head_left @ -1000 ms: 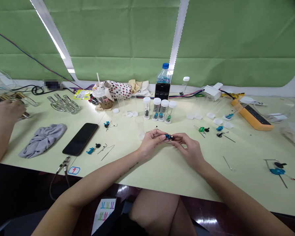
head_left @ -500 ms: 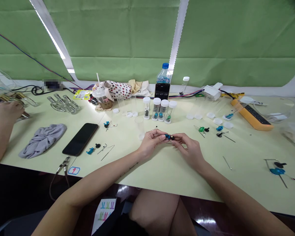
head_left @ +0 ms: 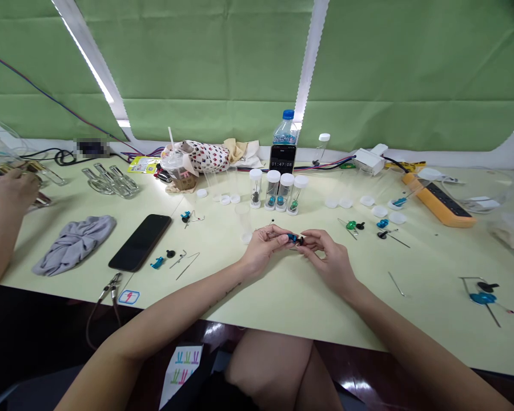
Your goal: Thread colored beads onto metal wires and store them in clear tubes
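Observation:
My left hand and my right hand meet over the pale green table, fingertips pinched together. Between them sits a small blue part, pinched by the left fingers, joined to a small black part in the right fingers. A thin metal wire shows just behind the left fingertips. Several capped clear vials with coloured pieces inside stand just beyond the hands.
A black phone and a grey cloth lie at the left. Loose blue, green and black parts with wires are scattered right. A yellow power strip, water bottle and timer stand behind. Another person's hand works far left.
My hands have stayed in place, with only slight finger shifts around the small parts. The timer display has advanced by a second.

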Tool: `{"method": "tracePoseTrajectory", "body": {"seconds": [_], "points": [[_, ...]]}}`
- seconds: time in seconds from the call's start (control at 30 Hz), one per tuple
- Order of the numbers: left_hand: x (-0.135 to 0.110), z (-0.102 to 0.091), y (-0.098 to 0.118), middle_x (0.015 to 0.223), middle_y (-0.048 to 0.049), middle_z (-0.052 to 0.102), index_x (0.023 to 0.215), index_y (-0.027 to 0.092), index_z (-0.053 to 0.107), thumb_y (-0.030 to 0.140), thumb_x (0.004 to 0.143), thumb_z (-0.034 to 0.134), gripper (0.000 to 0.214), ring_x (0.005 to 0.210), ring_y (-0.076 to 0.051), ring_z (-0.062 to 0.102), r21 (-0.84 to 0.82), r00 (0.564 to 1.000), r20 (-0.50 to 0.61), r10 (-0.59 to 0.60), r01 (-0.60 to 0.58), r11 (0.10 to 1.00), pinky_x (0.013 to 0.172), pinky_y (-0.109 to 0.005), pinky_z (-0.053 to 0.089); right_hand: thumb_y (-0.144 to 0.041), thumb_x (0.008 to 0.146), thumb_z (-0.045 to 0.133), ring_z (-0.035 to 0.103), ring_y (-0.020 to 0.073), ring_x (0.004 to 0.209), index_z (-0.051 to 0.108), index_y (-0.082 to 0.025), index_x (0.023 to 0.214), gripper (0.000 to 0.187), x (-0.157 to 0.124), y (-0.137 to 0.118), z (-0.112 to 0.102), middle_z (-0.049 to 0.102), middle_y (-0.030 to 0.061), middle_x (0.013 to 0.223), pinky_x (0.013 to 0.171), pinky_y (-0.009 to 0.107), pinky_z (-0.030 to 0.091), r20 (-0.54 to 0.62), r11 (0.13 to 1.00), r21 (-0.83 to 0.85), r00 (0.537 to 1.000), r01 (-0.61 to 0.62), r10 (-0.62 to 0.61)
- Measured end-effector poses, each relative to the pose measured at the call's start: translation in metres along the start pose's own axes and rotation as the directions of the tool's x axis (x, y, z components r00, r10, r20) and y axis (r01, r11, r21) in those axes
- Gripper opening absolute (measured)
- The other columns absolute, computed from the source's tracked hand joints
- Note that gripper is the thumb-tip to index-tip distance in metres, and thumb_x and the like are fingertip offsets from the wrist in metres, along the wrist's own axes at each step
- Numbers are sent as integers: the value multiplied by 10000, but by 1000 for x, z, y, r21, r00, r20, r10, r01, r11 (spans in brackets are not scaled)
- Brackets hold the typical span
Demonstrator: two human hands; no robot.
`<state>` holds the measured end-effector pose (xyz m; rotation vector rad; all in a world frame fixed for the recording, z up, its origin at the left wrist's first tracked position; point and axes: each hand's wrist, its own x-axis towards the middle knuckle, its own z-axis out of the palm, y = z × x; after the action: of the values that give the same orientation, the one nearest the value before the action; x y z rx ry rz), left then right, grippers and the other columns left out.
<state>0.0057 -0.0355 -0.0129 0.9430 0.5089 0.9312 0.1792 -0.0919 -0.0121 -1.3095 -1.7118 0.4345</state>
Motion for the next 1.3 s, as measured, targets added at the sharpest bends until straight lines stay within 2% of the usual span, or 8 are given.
{"method": "tracePoseTrajectory", "body": {"seconds": [0.2,0.33,0.53,0.73,0.93,1.13,1.3], "points": [[0,0,-1,877,-79,690,825,103,633,240,710,714,197,796,-134,648,-9,1000,9,4,-4,1000,868,-318,467,-358,868,533,659,171,764,539,-231,1035,209,1,0,0,672,38,904,685,314,570,37,1000,29,999,-4,3],[0,0,0,888,-85,691,830,103,634,249,702,720,212,800,-138,648,-7,1000,3,0,0,1000,869,-323,466,-350,848,567,657,172,774,515,-234,1072,258,0,1,0,673,33,896,688,312,567,15,1000,16,1000,-14,14],[0,1,1,867,-82,692,813,102,638,263,680,737,231,787,-137,648,-14,1000,-6,-6,6,1000,865,-325,468,-338,860,550,652,161,757,530,-233,1029,199,0,2,1,665,28,889,686,302,562,25,1000,15,1000,12,-12],[0,2,1,869,-81,692,810,106,637,281,662,749,255,783,-140,649,-12,1000,-14,-9,9,1000,865,-336,470,-335,843,577,649,165,766,514,-232,1049,238,0,1,1,662,29,893,689,304,563,3,1000,14,1000,11,-11],[-1,2,2,862,-80,692,807,105,634,271,678,739,235,782,-138,649,-5,1000,-9,-10,10,1000,865,-325,469,-364,865,539,652,164,743,544,-229,1019,205,0,0,0,665,29,872,671,304,568,43,1000,26,999,-12,11],[-1,2,2,884,-82,691,817,108,636,268,684,733,230,795,-138,647,-11,1000,-7,-6,6,1000,869,-327,468,-398,847,554,660,183,757,516,-226,1045,266,1,1,1,670,46,891,684,335,569,-2,1000,16,1000,6,-6],[-1,2,2,874,-83,691,810,107,636,283,665,747,254,789,-142,649,-6,1000,-16,-18,18,1000,869,-333,468,-406,871,509,662,190,749,538,-229,1020,233,1,0,0,670,51,883,658,336,573,38,999,35,999,-3,1]]}}
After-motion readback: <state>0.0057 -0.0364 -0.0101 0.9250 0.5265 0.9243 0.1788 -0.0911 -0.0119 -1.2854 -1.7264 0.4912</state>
